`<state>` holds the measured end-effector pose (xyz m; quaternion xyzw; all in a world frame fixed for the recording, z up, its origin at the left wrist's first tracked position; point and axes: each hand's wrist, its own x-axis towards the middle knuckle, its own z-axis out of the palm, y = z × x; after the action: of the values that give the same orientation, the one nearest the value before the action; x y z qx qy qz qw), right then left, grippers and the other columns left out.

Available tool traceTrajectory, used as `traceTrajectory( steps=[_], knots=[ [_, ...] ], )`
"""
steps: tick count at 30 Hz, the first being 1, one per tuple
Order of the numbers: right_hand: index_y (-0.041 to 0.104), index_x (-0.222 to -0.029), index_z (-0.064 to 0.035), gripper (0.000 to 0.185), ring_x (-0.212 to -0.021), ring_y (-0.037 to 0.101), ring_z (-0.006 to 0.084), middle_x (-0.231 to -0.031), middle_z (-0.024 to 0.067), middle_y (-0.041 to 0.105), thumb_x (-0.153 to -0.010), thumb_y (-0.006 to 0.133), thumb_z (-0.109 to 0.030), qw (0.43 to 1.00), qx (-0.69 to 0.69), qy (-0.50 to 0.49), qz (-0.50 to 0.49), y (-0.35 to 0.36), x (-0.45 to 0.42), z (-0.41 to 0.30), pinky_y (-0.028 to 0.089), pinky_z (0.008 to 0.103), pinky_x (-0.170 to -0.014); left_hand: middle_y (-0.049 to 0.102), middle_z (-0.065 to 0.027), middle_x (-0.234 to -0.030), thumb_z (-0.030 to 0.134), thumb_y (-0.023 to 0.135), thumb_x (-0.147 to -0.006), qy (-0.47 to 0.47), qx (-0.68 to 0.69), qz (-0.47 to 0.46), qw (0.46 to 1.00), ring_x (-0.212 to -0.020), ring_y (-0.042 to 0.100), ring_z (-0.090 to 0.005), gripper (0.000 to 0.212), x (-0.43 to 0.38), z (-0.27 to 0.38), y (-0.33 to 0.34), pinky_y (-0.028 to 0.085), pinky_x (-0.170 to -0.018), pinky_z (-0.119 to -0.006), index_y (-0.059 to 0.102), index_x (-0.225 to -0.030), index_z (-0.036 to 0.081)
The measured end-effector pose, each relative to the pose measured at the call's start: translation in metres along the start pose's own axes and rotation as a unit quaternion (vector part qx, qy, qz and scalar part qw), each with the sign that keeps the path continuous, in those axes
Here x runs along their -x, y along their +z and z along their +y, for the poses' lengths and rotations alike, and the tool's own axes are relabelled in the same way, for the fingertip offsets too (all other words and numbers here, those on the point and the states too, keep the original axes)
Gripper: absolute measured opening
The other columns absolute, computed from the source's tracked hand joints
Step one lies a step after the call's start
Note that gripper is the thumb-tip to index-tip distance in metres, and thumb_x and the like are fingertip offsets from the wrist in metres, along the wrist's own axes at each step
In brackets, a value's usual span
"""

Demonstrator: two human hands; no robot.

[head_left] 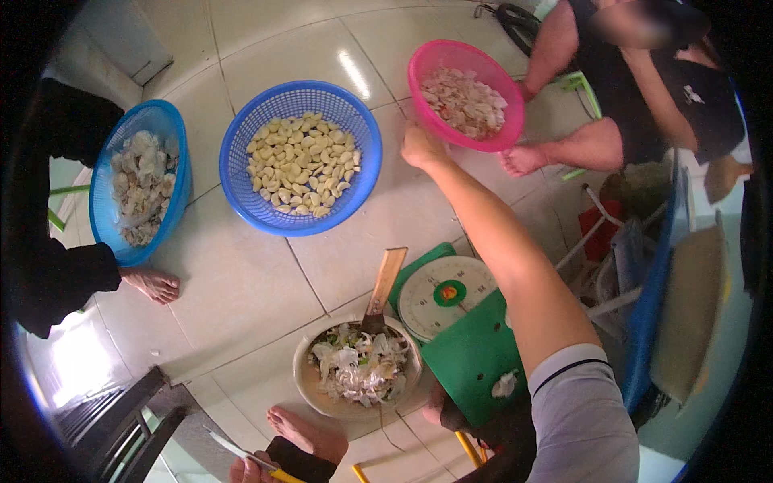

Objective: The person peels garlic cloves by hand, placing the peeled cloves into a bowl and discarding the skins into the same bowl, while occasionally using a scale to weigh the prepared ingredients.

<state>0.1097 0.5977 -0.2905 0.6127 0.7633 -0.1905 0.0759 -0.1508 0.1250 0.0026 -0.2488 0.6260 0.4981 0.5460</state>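
My right hand (424, 148) is curled against the lower left rim of a pink plastic basin (513, 124) that holds thin, pale peelings. Its fingers are partly hidden, so a grip on the rim cannot be made out. Low in the view, my left hand (246, 470) holds a knife (232, 445) with a yellow handle, its blade pointing up and left. Between my feet stands a round bowl (309, 392) of peels and green scraps, with a wooden-handled tool (388, 281) leaning in it. A blue plastic colander (238, 208) with peeled garlic cloves sits farther off.
Right of the bowl is a green dial scale (468, 362) with a peel scrap on it. At left, a light-blue basket (184, 199) holds unpeeled garlic and a plastic bag beside a person's foot (154, 285). Another person (646, 102) sits at upper right. A dark metal frame (151, 410) stands lower left.
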Motion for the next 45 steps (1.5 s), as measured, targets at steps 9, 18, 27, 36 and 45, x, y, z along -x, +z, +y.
traceTrajectory(
  steps=[9, 18, 27, 36, 45],
  knots=[
    [0.021, -0.151, -0.0058, 0.069, -0.144, 0.023, 0.0359, -0.156, 0.0193, 0.023, -0.086, 0.036, 0.009, 0.988, 0.152, -0.035, 0.014, 0.044, -0.085, 0.081, 0.026, 0.0474, -0.116, 0.055, -0.0016, -0.074, 0.011, 0.051, -0.100, -0.023, -0.080, -0.029, 0.996, -0.063, 0.047, -0.0094, 0.011, -0.021, 0.003, 0.007, 0.039, -0.060, -0.024, 0.057, -0.095, 0.003],
    [0.045, -0.129, 0.0004, 0.039, -0.119, 0.051, 0.0451, -0.134, 0.0221, 0.051, -0.097, 0.034, -0.018, 0.983, 0.144, -0.074, 0.084, 0.042, 0.009, 0.082, 0.041, 0.0499, -0.102, 0.047, -0.0003, -0.071, 0.013, 0.049, -0.101, -0.043, -0.089, -0.041, 0.994, -0.060, 0.040, -0.0078, 0.012, -0.005, 0.008, 0.034, 0.037, -0.059, -0.024, 0.053, -0.095, 0.004],
    [0.062, -0.118, -0.0030, 0.035, -0.108, 0.062, 0.0362, -0.125, 0.0199, 0.057, -0.084, 0.054, -0.006, 0.959, 0.214, -0.067, -0.172, 0.004, 0.063, 0.099, 0.049, 0.0465, -0.094, 0.046, -0.0042, -0.080, 0.015, 0.048, -0.101, -0.030, -0.084, -0.095, 0.991, -0.069, 0.044, -0.0126, 0.015, 0.031, 0.002, 0.031, 0.039, -0.066, -0.027, 0.051, -0.095, 0.002],
    [0.054, -0.129, -0.0075, 0.053, -0.123, 0.051, 0.0337, -0.135, 0.0163, 0.050, -0.077, 0.061, 0.001, 0.921, 0.226, -0.315, 0.027, 0.023, 0.084, 0.099, 0.049, 0.0415, -0.095, 0.044, -0.0033, -0.078, 0.016, 0.052, -0.100, -0.045, -0.070, -0.124, 0.989, -0.069, 0.042, -0.0120, 0.016, 0.030, 0.001, 0.015, 0.037, -0.066, -0.026, 0.053, -0.089, 0.004],
    [0.058, -0.121, -0.0017, 0.043, -0.112, 0.059, 0.0352, -0.134, 0.0182, 0.051, -0.079, 0.060, -0.005, 0.966, 0.235, -0.106, 0.009, 0.022, 0.067, 0.119, 0.051, 0.0438, -0.093, 0.046, -0.0035, -0.076, 0.015, 0.051, -0.100, -0.039, -0.052, -0.122, 0.990, -0.058, 0.038, -0.0084, 0.018, 0.019, 0.001, 0.012, 0.031, -0.051, -0.021, 0.053, -0.089, 0.001]
  ],
)
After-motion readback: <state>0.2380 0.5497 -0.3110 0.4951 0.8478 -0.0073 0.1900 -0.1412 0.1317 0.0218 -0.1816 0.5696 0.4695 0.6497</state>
